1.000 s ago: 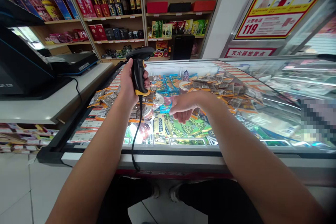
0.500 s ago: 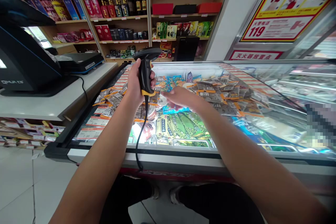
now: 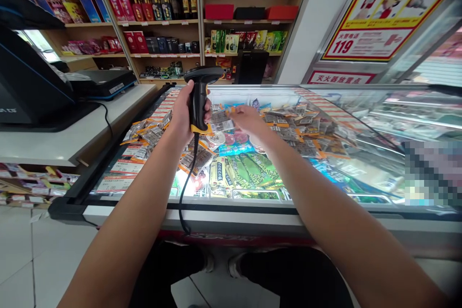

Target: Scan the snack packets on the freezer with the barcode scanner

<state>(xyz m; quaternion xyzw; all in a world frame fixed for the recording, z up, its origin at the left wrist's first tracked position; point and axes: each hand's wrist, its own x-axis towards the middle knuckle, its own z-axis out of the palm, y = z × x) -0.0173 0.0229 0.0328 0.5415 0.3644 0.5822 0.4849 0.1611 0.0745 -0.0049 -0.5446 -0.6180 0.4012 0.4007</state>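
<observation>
Black-and-yellow barcode scanner (image 3: 199, 98) gripped upright in left hand (image 3: 182, 113), fingers wrapped tight round the handle, cord hanging down over the freezer's front edge (image 3: 231, 211). Right hand (image 3: 249, 120) holds a small silver snack packet (image 3: 223, 121) just beside the scanner, pinched between fingers — both over the glass freezer lid. To do it well, I'd judge: keep the packet flat, barcode side facing the scanner head, tilt the head down toward it, hold both steady — avoid glare off the foil.
</observation>
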